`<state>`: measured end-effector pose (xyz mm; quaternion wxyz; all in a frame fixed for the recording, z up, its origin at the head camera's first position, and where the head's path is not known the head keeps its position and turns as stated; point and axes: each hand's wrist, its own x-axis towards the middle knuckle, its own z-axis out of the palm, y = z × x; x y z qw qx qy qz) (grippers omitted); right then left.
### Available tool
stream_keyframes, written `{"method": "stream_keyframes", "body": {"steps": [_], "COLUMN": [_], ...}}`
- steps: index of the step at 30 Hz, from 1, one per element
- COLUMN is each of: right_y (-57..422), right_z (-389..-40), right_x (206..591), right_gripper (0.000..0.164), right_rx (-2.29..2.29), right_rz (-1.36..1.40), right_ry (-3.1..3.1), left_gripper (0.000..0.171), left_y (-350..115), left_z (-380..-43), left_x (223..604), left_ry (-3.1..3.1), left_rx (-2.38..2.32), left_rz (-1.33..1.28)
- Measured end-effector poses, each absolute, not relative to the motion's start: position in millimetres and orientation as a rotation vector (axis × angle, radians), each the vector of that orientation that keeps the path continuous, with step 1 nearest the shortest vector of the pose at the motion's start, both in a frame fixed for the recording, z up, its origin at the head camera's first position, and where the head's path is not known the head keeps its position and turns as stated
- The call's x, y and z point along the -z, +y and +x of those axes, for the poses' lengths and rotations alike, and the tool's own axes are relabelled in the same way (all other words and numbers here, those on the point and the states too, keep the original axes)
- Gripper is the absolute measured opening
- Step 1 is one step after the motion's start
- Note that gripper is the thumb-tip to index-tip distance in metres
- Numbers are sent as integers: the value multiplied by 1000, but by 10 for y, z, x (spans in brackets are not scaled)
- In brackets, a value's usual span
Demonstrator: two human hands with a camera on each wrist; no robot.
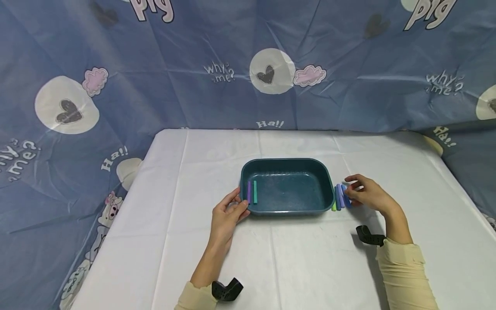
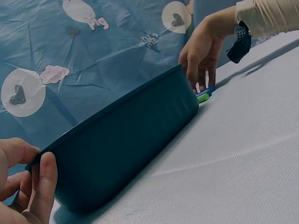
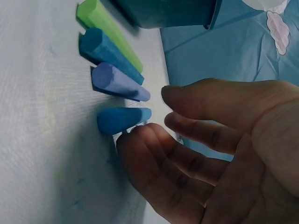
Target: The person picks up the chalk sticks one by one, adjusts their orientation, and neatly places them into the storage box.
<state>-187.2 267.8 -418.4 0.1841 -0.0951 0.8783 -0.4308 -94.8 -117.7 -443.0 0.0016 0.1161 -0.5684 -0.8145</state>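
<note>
Just beside right-hand fingers [image 3: 142, 163], blue chalk [image 3: 120, 120]

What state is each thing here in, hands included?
Tray: upright, holding two sticks
Purple stick: lying in tray
Teal stick: lying in tray
Lime stick: lying outside
Dark-blue stick: lying outside
Lilac stick: lying outside
Blue stick: outside tray
Left hand: gripping tray
Right hand: loosely curved at blue stick

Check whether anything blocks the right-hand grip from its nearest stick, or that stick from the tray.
Nothing visible blocks the right-hand grip from the blue stick. Between that and the tray lie the lavender stick, dark blue stick and green stick; its wall bars the inside.
</note>
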Motion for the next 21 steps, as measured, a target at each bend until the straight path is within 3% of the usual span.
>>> {"method": "stream_keyframes", "body": {"steps": [21], "right_y": [2571], "right_z": [-1865], "right_x": [4224], "right_gripper": [38], "right_rx": [1061], "right_rz": [-269], "right_ry": [2612], "left_gripper": [50], "left_y": [-1172], "left_z": [-950], "left_x": [4439], "left_ry": [-1767], "left_rx": [2554], "left_rz": [376]}}
